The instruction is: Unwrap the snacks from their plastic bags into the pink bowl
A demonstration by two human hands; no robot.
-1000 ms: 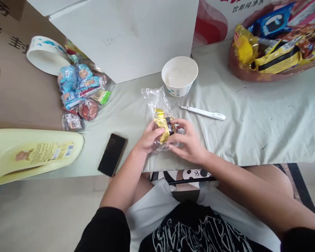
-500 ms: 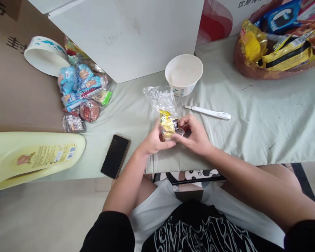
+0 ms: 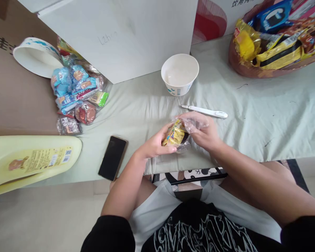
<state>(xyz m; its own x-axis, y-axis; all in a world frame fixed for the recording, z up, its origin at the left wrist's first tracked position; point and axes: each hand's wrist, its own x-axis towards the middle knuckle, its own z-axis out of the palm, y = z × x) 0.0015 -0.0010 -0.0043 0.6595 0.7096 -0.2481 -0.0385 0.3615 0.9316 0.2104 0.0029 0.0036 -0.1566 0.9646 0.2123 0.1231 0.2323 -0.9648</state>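
Between my hands, over the front of the cloth-covered table, is a yellow snack packet (image 3: pixel 174 135) with a dark part at its right side, partly wrapped in a clear plastic bag (image 3: pixel 195 123). My left hand (image 3: pixel 157 142) is closed around the packet's left side, thumb along its lower edge. My right hand (image 3: pixel 206 131) is closed on the gathered clear plastic at the right. Just beyond lies a white craft knife (image 3: pixel 204 111), apart from my fingers. Farther back stands a white paper bowl (image 3: pixel 180 71).
A phone (image 3: pixel 112 157) lies to the left, beside a pale yellow bottle (image 3: pixel 39 161). Behind them are several wrapped snacks (image 3: pixel 78 87) and a tipped paper bowl (image 3: pixel 38 59). A white box (image 3: pixel 118 35) stands at the back. A brown basket (image 3: pixel 248 71) of snack packets sits back right.
The clear plastic that stood up beyond the packet is now bunched in my right hand, to the right. The packet has turned and shows its printed side. The view has shifted slightly.
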